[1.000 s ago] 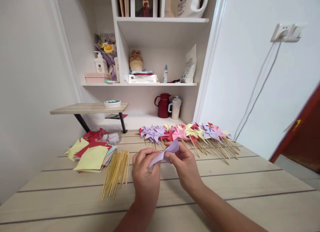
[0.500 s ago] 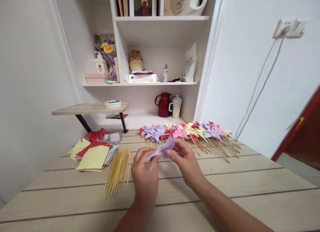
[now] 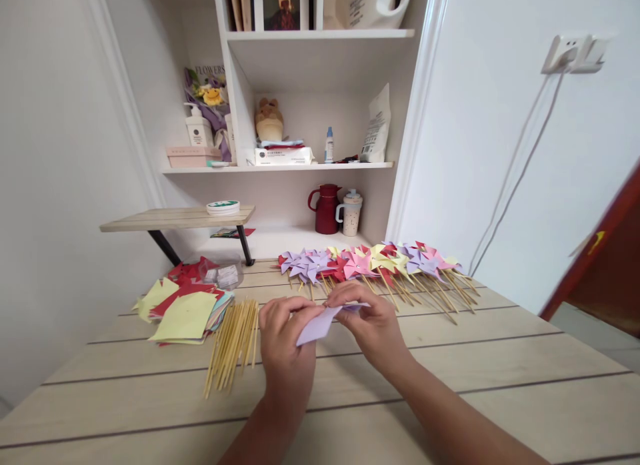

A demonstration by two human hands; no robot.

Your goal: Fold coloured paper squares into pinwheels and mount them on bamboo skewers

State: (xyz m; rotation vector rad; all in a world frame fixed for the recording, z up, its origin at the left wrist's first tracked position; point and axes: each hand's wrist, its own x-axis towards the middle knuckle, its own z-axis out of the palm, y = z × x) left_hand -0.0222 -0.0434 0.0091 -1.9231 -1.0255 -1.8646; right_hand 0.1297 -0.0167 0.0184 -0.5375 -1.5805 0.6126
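Note:
A piece of purple paper (image 3: 318, 325), partly folded, is held up above the table between both hands. My left hand (image 3: 287, 331) pinches its left side, with the thumb near the paper's upper edge. My right hand (image 3: 371, 323) grips the right side, its fingers curled over the top. Fingers cover much of the paper, so its full shape is hidden. Left of my left hand lies a bundle of thin wooden sticks (image 3: 233, 341). Finished paper pinwheels (image 3: 357, 263) on sticks lie in a row behind my hands.
A stack of coloured paper (image 3: 185, 316) with yellow on top lies at the left, beside a clear plastic box (image 3: 224, 275). A small raised wooden shelf (image 3: 175, 218) stands behind them. Farther back are a red jug (image 3: 327, 210) and a cup (image 3: 352, 215).
The purple paper has turned in my hands, showing a flat face with a straight lower edge where curled blades showed before. Both hands have shifted their hold on it.

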